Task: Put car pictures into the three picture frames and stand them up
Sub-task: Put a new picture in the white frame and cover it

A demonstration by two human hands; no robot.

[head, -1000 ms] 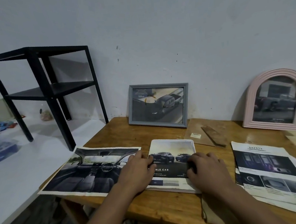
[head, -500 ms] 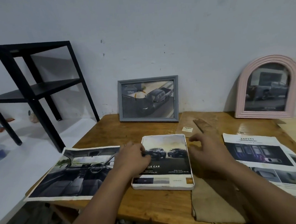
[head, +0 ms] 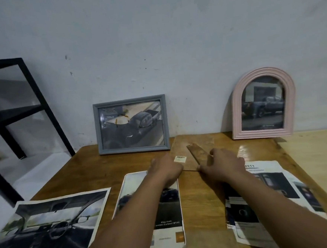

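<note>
A white frame lies flat near the table's front with a car picture in it. Behind it lies a brown backing board with a stand strip and a small label. My left hand rests at the board's near left corner, and my right hand touches its near right edge, fingers spread. Neither hand visibly grips it. A grey frame and a pink arched frame, both holding truck pictures, lean upright against the wall.
A large car-interior print lies at the front left of the wooden table. Brochure pages lie at the right under my right forearm. A black metal shelf stands to the left on a white surface.
Both hands left the white frame and reached forward to the backing board. The view moved closer to the table and wall.
</note>
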